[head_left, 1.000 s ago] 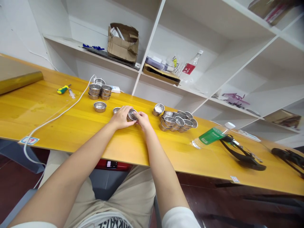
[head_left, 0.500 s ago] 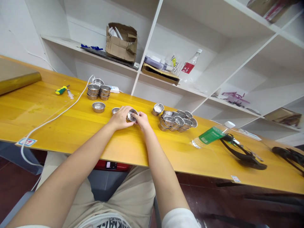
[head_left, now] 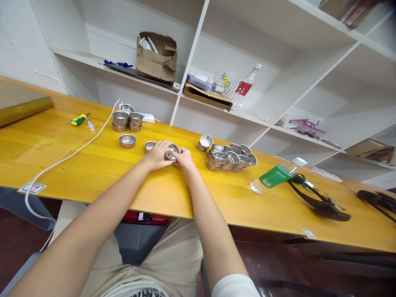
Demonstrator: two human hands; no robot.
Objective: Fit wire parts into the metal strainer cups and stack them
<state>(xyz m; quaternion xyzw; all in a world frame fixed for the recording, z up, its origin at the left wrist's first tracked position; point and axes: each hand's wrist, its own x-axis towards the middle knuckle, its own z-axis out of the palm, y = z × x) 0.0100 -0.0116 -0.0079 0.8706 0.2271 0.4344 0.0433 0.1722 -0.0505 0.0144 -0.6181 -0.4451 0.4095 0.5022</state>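
A perforated metal cup [head_left: 172, 152] is held between my two hands over the yellow table [head_left: 161, 189]. My left hand [head_left: 157, 156] wraps round its left side. My right hand [head_left: 184, 159] grips the right side, its thumb reaching over the rim into the cup. Just behind my left hand stands another metal cup [head_left: 150, 146], partly covered by it. Farther left sits a single cup [head_left: 127, 141], with stacked cups [head_left: 120, 119] behind it. Right of my hands are a short stack [head_left: 205, 142] and a large cluster of cups [head_left: 232, 158].
A bottle with a green label [head_left: 275, 176] lies tilted on the right, beside a black strap [head_left: 318, 202]. On the left are a green-yellow screwdriver [head_left: 79, 119] and a white cable [head_left: 77, 154]. White shelves [head_left: 272, 123] rise behind the table.
The camera view has shifted slightly. My right thumb has moved a little left inside the cup, and slightly more of the cup behind my left hand shows.
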